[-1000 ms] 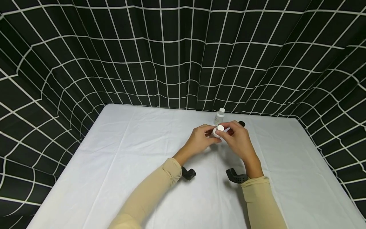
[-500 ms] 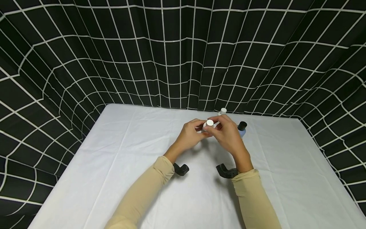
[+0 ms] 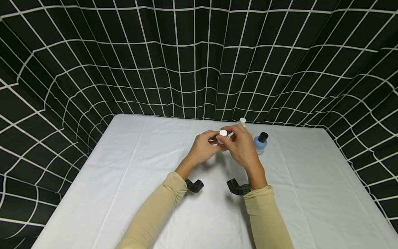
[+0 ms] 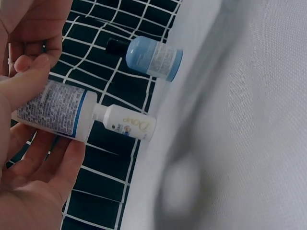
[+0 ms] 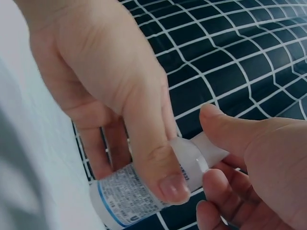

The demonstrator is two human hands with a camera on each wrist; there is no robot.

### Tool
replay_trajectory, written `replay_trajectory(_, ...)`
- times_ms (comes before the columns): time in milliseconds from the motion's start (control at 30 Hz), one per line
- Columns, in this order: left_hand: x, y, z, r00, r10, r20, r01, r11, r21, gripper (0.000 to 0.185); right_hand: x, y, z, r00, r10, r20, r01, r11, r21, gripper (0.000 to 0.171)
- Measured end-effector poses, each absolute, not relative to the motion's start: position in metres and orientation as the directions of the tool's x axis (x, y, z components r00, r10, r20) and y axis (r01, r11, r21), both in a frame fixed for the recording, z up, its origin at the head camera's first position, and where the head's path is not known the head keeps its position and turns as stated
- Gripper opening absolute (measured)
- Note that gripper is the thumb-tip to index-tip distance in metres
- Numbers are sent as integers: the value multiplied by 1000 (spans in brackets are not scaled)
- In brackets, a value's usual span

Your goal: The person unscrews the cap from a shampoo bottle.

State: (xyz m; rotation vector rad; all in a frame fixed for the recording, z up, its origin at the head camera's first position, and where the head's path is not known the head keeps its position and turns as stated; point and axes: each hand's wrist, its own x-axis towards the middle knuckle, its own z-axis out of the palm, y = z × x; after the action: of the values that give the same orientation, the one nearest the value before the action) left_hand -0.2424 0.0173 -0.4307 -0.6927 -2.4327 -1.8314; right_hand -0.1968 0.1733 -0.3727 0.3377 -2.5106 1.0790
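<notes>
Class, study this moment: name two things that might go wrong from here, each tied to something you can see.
1. The right hand pinches the cap of the small white bottle gripped by the left hand; if it loosens, the contents may spill on the white tablecloth.
2. The blue bottle and Dove bottle stand close behind; a hand might topple them.

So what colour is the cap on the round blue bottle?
Black cap on the round blue bottle, clearest in the head view.
</notes>
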Motion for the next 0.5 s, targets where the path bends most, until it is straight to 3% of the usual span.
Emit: replay_trajectory(500,-240,15,-434,-927,338,162,204,93,974,40,-196,173,-374,-906,-85,414,-354,690,-632,31)
